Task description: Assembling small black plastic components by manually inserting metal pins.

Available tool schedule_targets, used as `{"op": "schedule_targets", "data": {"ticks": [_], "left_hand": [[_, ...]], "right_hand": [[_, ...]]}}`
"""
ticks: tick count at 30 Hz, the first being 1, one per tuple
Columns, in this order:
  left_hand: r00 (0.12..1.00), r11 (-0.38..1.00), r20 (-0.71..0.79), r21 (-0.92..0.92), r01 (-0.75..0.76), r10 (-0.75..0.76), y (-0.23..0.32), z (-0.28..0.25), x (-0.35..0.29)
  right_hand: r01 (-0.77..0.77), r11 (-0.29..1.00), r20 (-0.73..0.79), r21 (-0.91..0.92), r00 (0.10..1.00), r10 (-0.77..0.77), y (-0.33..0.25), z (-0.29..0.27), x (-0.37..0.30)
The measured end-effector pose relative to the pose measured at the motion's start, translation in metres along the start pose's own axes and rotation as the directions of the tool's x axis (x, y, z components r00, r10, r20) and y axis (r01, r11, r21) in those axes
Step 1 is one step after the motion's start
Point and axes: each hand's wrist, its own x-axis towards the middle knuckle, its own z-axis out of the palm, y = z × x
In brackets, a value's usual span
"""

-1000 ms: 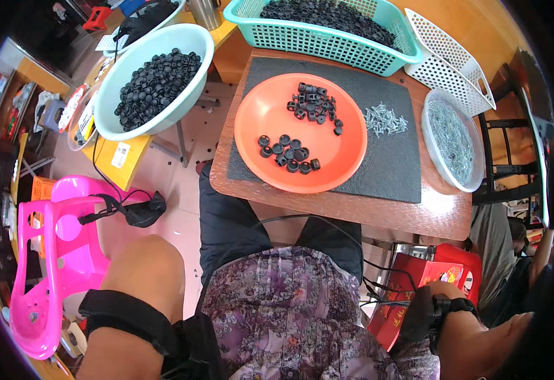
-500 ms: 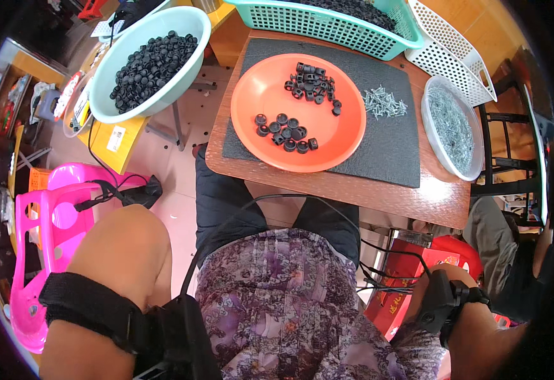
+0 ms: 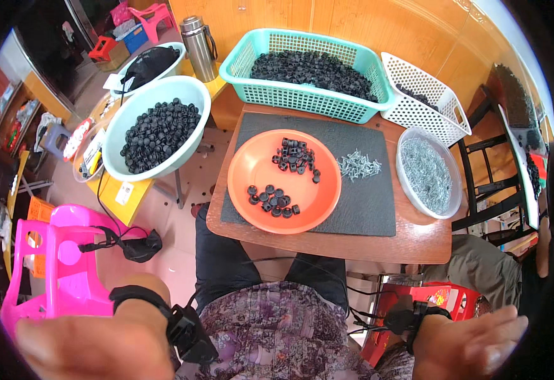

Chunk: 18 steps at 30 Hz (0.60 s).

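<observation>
My left hand (image 3: 93, 345) hangs low at the bottom left, blurred and close to the lens, holding nothing, with a black strap on the wrist. At the bottom right my right hand (image 3: 476, 345) is spread flat with its fingers out, empty, also strapped at the wrist. Both are well below the wooden table (image 3: 327, 244) and apart from it. On a dark mat (image 3: 365, 202) sits an orange plate (image 3: 251, 168) holding two clusters of small black caps (image 3: 296, 157). A small pile of silver screws (image 3: 358, 164) lies on the mat beside the plate.
A clear bowl of screws (image 3: 427, 172) stands at the table's right. Behind are a teal basket of black parts (image 3: 308, 69) and a white basket (image 3: 419, 101). To the left are a pale bowl of black caps (image 3: 156, 126), a steel flask (image 3: 197, 38) and a pink plastic chair (image 3: 58, 259).
The view has tilted up, so the table sits lower and the baskets show fully. Both hands have come into the bottom of the picture from the forearms seen before.
</observation>
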Motion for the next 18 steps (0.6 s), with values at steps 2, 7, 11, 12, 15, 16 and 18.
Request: {"op": "schedule_targets", "data": {"ticks": [2, 7, 11, 12, 15, 16, 18], "left_hand": [[0.997, 0.998, -0.068, 0.041, 0.051, -0.048, 0.003, 0.007, -0.006], [0.981, 0.996, 0.193, -0.089, 0.021, -0.003, -0.001, -0.004, -0.009], [0.972, 0.984, 0.232, -0.18, -0.002, 0.044, -0.008, -0.011, -0.013], [0.971, 0.982, 0.235, -0.191, -0.002, 0.048, -0.009, -0.01, -0.014], [0.971, 0.978, 0.235, -0.21, -0.002, 0.053, -0.015, -0.004, -0.016], [0.97, 0.975, 0.234, -0.221, -0.003, 0.056, -0.016, -0.001, -0.017], [0.968, 0.967, 0.24, -0.255, -0.004, 0.067, -0.022, 0.002, -0.02]], "right_hand": [[-0.082, 0.996, 0.031, -0.041, 0.996, 0.083, -0.002, 0.003, -0.004], [-0.117, 0.981, 0.131, 0.154, 0.987, 0.098, 0.004, 0.001, -0.002], [-0.27, 0.947, 0.269, 0.174, 0.938, 0.218, -0.007, 0.005, 0.006], [-0.341, 0.929, 0.218, 0.143, 0.927, 0.306, -0.011, 0.007, 0.008], [-0.57, 0.799, 0.225, 0.191, 0.818, 0.53, -0.017, 0.01, 0.01], [-0.611, 0.762, 0.243, 0.212, 0.789, 0.565, -0.014, 0.011, 0.009], [-0.448, 0.875, 0.282, 0.186, 0.877, 0.389, -0.002, 0.015, 0.003]]}}
